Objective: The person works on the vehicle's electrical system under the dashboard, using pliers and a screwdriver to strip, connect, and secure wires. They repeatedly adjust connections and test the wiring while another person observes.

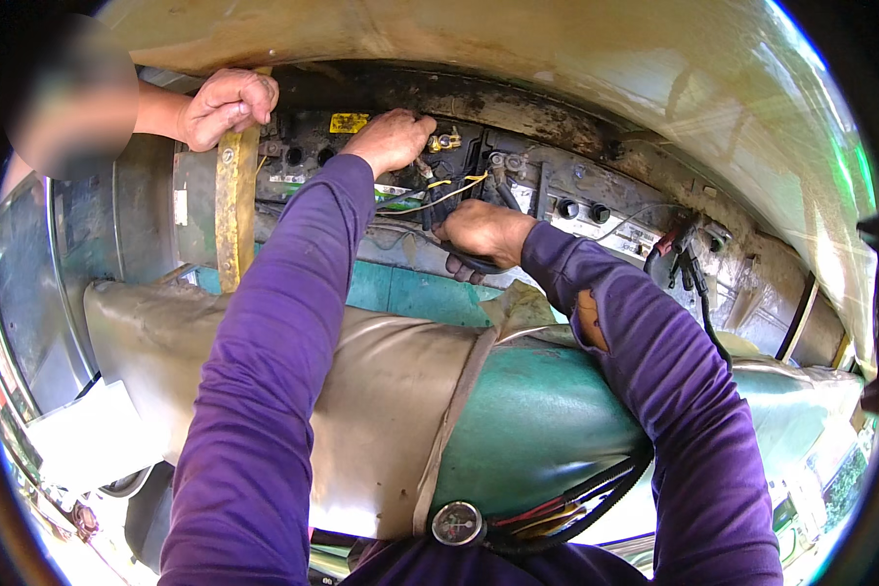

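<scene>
where the purple sleeves [273, 332] end, head view: both arms reach forward to the left battery [308, 142] and the right battery [578, 186], which sit side by side.
left hand [391, 140]: back upward, over the left battery, fingers bent just beside a brass-coloured terminal [446, 142]; fingertips hidden, so i cannot tell whether they pinch anything.
right hand [488, 232]: fingers curled in at the black cables [444, 207]; i cannot tell whether they clamp them.
yellow wire [439, 203]: thin, running across the cables between the hands.
co-worker's hand [227, 109]: loosely curled at the upper end of a worn yellow bar [230, 220].
red and black leads [687, 251]: bunched well to the right of both hands.
cushion [532, 425]: beige and green, under the forearms.
round gauge [458, 524]: near the lower edge, coloured wires [562, 513] beside it.
</scene>
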`<move>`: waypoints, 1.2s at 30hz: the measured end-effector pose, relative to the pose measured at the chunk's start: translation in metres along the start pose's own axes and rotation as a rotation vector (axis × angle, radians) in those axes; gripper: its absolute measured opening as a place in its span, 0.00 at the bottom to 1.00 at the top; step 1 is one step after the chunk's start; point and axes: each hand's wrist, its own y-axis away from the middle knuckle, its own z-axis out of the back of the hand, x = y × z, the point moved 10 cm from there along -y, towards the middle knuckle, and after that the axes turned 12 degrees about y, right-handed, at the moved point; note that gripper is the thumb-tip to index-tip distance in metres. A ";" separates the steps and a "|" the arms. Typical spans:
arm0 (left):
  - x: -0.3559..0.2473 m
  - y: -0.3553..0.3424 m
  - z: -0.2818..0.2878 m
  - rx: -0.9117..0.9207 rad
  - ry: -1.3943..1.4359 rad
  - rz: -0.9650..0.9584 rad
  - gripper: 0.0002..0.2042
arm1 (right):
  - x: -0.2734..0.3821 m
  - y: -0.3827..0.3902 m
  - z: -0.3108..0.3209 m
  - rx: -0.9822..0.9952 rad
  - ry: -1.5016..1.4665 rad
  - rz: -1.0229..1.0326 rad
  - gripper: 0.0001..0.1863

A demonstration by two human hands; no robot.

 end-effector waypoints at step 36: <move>0.013 0.007 0.004 -0.053 0.295 0.277 0.25 | 0.029 -0.003 0.004 -0.261 0.658 0.799 0.18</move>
